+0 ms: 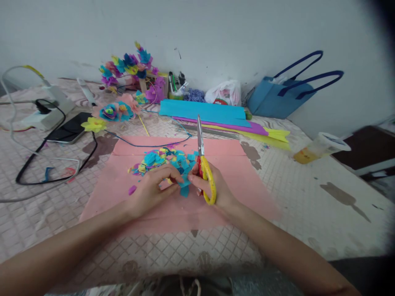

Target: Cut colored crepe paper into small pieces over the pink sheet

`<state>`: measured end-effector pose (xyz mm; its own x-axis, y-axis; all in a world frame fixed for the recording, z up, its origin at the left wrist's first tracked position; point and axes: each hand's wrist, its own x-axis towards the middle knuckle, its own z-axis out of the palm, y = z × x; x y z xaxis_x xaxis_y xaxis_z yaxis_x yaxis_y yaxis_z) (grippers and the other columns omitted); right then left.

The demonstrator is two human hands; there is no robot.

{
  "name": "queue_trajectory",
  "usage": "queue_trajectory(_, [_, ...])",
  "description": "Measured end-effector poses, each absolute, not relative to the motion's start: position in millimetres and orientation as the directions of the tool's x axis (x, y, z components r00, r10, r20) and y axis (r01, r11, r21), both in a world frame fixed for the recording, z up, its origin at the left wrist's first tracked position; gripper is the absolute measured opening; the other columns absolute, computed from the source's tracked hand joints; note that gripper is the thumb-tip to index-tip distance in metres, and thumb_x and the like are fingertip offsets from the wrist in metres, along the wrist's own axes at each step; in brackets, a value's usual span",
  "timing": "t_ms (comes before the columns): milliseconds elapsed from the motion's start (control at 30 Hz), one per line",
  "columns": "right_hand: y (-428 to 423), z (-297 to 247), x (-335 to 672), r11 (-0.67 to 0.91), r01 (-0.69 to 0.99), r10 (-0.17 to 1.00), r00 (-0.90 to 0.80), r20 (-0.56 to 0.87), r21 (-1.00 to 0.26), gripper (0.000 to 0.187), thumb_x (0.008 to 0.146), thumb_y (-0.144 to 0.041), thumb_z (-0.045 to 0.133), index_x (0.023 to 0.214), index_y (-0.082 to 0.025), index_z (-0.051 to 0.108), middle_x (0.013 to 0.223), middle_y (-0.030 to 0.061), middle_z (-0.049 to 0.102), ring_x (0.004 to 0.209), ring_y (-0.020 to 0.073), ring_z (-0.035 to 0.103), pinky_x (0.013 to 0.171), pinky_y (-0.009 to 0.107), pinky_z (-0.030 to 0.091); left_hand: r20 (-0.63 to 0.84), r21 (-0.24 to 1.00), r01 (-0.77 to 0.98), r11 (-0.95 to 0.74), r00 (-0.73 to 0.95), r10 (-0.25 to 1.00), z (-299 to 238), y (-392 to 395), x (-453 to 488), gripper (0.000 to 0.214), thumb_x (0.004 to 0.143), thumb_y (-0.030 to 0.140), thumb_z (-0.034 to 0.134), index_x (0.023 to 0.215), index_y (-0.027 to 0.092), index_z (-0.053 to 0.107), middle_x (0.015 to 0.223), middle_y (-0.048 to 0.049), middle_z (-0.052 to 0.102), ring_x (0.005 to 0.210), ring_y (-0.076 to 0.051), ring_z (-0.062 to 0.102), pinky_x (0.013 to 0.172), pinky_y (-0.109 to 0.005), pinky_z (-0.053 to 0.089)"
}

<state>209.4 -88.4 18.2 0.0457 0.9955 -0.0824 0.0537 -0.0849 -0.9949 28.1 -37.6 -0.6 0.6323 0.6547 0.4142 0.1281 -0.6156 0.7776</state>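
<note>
A piece of blue paper (pixel 184 190) is pinched between the thumb and fingers of my left hand (pixel 154 187). My right hand (pixel 220 189) is wrapped around a pair of scissors (pixel 210 183) with yellow and red handles, the blades pointing away from me. Its thumb and fingertip are also at the right edge of the blue paper. Just beyond both hands lies a heap of small paper scraps (pixel 151 159) in blue, yellow and purple. A pink paper sheet (pixel 247 197) is spread beneath the hands and scraps.
Behind the sheet lie folded blue paper (pixel 203 110), purple paper (pixel 257 128) and yellow paper (pixel 277 139). Paper flowers (pixel 125 110), a phone (pixel 69 128) and cables are at left. A cup of orange drink (pixel 317 148) and blue bag (pixel 280 98) are at right.
</note>
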Motion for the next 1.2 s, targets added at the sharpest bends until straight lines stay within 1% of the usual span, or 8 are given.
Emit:
queue_trajectory(100, [-88.1,16.3,209.3,-0.085,0.058,0.996,0.045,-0.083,-0.995,0.027,0.068,-0.032,0.068,0.079,-0.020,0.046,0.069,-0.0054,0.052,0.048,0.0071,0.048,0.037,0.019,0.042,0.327,0.872,0.098,-0.480,0.614,0.718,3.1,-40.1,30.3,0.006,0.084,0.021,0.062,0.079,0.018,0.063,0.079,-0.0028,0.062,0.075,-0.016,0.059,0.069,-0.028,0.045])
queue_trajectory(200, [-88.7,13.6,208.4,-0.067,0.054,0.997,0.043,-0.065,-0.996,0.026,0.069,-0.032,0.068,0.079,-0.020,0.047,0.069,-0.0052,0.052,0.049,0.0075,0.048,0.037,0.018,0.042,0.126,0.982,0.039,-0.186,0.599,0.791,7.2,-42.7,32.8,0.010,0.082,0.026,0.064,0.078,0.017,0.062,0.077,-0.0013,0.061,0.073,-0.016,0.059,0.069,-0.029,0.047])
queue_trajectory(267, [-89.5,12.5,207.9,-0.063,0.053,0.997,0.043,-0.060,-0.997,0.025,0.069,-0.031,0.067,0.079,-0.020,0.047,0.069,-0.0050,0.052,0.051,0.0077,0.049,0.037,0.018,0.042,0.013,1.000,0.015,-0.028,0.596,0.803,8.3,-43.7,33.5,0.013,0.080,0.029,0.067,0.077,0.017,0.062,0.076,-0.0004,0.062,0.073,-0.016,0.059,0.070,-0.029,0.047])
queue_trajectory(367, [-90.6,12.3,207.4,-0.074,0.076,0.997,0.042,-0.071,-0.994,0.023,0.070,-0.029,0.067,0.078,-0.020,0.047,0.067,-0.0053,0.051,0.050,0.0078,0.049,0.038,0.019,0.043,-0.060,0.997,-0.007,0.078,0.579,0.813,6.7,-44.0,33.2,0.016,0.077,0.030,0.071,0.075,0.017,0.063,0.075,0.0002,0.064,0.073,-0.015,0.059,0.072,-0.028,0.046])
queue_trajectory(633, [-91.9,12.5,204.0,-0.098,0.078,0.995,0.035,-0.095,-0.992,0.023,0.069,-0.029,0.067,0.078,-0.020,0.048,0.067,-0.0060,0.051,0.048,0.0073,0.048,0.038,0.019,0.043,-0.102,0.983,-0.067,0.171,0.578,0.810,3.8,-43.8,34.1,0.016,0.072,0.026,0.076,0.077,0.017,0.063,0.074,0.0014,0.064,0.071,-0.013,0.059,0.071,-0.027,0.046])
queue_trajectory(867, [-92.5,10.6,203.1,-0.107,0.051,0.994,0.027,-0.106,-0.993,0.024,0.069,-0.029,0.068,0.079,-0.020,0.048,0.070,-0.0056,0.052,0.048,0.0063,0.048,0.037,0.017,0.042,-0.129,0.963,-0.120,0.242,0.582,0.803,0.4,-41.8,35.1,0.022,0.070,0.022,0.078,0.085,0.016,0.063,0.078,0.0011,0.064,0.073,-0.012,0.060,0.071,-0.026,0.046])
queue_trajectory(1033, [-92.9,10.3,203.3,-0.102,0.042,0.995,0.012,-0.102,-0.994,0.025,0.069,-0.031,0.069,0.079,-0.020,0.049,0.071,-0.0053,0.053,0.048,0.0061,0.048,0.036,0.017,0.042,-0.141,0.961,-0.120,0.250,0.567,0.811,-0.1,-40.9,34.5,0.023,0.069,0.020,0.077,0.086,0.016,0.062,0.078,0.0013,0.064,0.074,-0.012,0.060,0.072,-0.025,0.046])
queue_trajectory(1200, [-92.1,9.6,202.2,-0.101,0.016,0.995,0.013,-0.101,-0.995,0.029,0.068,-0.034,0.072,0.079,-0.020,0.049,0.071,-0.0056,0.053,0.043,0.0050,0.046,0.034,0.018,0.040,-0.110,0.979,-0.084,0.184,0.541,0.834,3.8,-43.0,34.4,0.022,0.069,0.019,0.076,0.085,0.016,0.061,0.077,0.0010,0.064,0.072,-0.012,0.061,0.071,-0.027,0.047])
